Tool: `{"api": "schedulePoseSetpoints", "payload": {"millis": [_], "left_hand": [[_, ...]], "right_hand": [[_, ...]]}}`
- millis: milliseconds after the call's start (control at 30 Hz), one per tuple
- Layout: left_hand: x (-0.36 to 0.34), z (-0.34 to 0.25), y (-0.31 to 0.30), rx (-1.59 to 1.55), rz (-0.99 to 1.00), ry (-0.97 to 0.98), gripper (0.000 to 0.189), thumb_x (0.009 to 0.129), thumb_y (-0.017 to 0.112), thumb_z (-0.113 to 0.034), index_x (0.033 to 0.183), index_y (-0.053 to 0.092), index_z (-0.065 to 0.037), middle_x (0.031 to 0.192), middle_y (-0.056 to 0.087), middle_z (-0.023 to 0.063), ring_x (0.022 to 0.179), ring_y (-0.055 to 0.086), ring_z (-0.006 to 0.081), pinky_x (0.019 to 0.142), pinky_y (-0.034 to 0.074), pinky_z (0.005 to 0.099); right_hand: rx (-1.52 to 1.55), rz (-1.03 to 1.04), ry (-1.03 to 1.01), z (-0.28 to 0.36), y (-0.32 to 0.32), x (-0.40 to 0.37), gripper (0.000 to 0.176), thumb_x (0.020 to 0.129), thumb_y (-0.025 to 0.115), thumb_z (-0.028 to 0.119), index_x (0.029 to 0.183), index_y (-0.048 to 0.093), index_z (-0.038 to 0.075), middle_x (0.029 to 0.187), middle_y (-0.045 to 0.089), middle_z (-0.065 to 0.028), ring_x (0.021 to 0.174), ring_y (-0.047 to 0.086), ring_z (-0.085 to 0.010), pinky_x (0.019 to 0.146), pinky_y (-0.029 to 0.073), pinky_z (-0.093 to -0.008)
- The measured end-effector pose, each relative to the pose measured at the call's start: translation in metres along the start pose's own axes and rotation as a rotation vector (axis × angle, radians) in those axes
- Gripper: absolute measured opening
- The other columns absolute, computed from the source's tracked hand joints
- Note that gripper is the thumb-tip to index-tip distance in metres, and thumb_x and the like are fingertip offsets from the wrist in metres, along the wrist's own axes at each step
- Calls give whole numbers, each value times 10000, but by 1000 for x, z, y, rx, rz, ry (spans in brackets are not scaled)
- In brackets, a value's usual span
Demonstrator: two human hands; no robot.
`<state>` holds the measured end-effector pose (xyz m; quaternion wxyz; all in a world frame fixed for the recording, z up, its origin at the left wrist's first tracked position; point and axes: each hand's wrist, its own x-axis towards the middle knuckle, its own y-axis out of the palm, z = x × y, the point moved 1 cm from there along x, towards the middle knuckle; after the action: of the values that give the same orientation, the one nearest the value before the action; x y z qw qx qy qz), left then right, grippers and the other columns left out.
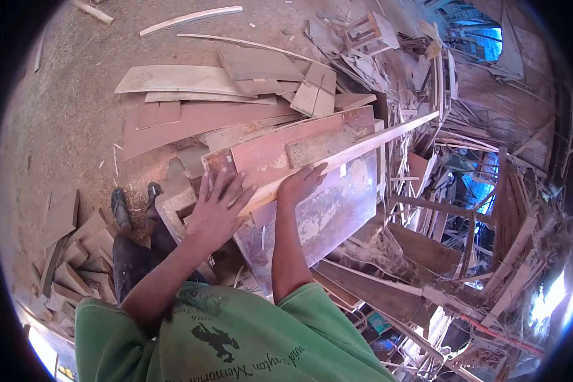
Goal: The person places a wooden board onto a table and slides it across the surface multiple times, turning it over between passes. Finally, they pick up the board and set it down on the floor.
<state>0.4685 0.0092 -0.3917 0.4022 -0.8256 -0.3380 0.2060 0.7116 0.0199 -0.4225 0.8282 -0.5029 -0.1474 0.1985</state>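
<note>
A long, narrow light wooden strip [375,139] lies slantwise across a worn work table [312,219]. My left hand [218,207] rests palm down near the strip's near end, fingers spread over the table's edge and a reddish board [264,159]. Farther along, my right hand [301,183] is bent over the strip, its fingers together against it. A smaller flat board piece [315,148] lies on the reddish board, beyond the strip. The underside of both hands is hidden.
Loose boards [178,79] are piled on the ground beyond the table. Wood offcuts [76,277] lie at the left near my feet. On the right stand a wooden frame and scrap timber [426,248]. A small wooden stool-like frame [370,32] sits at the back.
</note>
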Motion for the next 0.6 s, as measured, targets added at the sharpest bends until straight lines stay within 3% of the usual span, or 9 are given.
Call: {"api": "schedulePoseSetpoints", "payload": {"millis": [67, 167, 600], "left_hand": [[-21, 15, -4, 50, 38, 91, 721, 999, 638, -490, 1638, 435, -223, 1708, 379, 50, 1608, 261, 378, 1305, 135, 663], [-34, 30, 1, 57, 11, 184, 663, 1010, 631, -438, 1612, 482, -201, 1690, 414, 46, 1597, 301, 353, 1300, 151, 669], [21, 2, 14, -21, 26, 131, 659, 998, 639, -404, 1593, 510, -153, 1725, 373, 67, 1600, 303, 348, 1280, 219, 667]], "right_hand": [[-8, -14, -13, -5, 4, 1, 652, 1139, 304, 344, 1660, 276, -48, 1682, 287, -353, 1579, 212, -522, 1301, 199, -526], [31, -17, -32, -5, 4, 1, 640, 1156, 311, 361, 1665, 282, -24, 1681, 265, -372, 1568, 234, -532, 1294, 213, -547], [15, -40, -84, -18, 1, 60, 630, 1159, 310, 337, 1614, 349, -98, 1677, 335, -323, 1572, 273, -476, 1314, 186, -496]]}}
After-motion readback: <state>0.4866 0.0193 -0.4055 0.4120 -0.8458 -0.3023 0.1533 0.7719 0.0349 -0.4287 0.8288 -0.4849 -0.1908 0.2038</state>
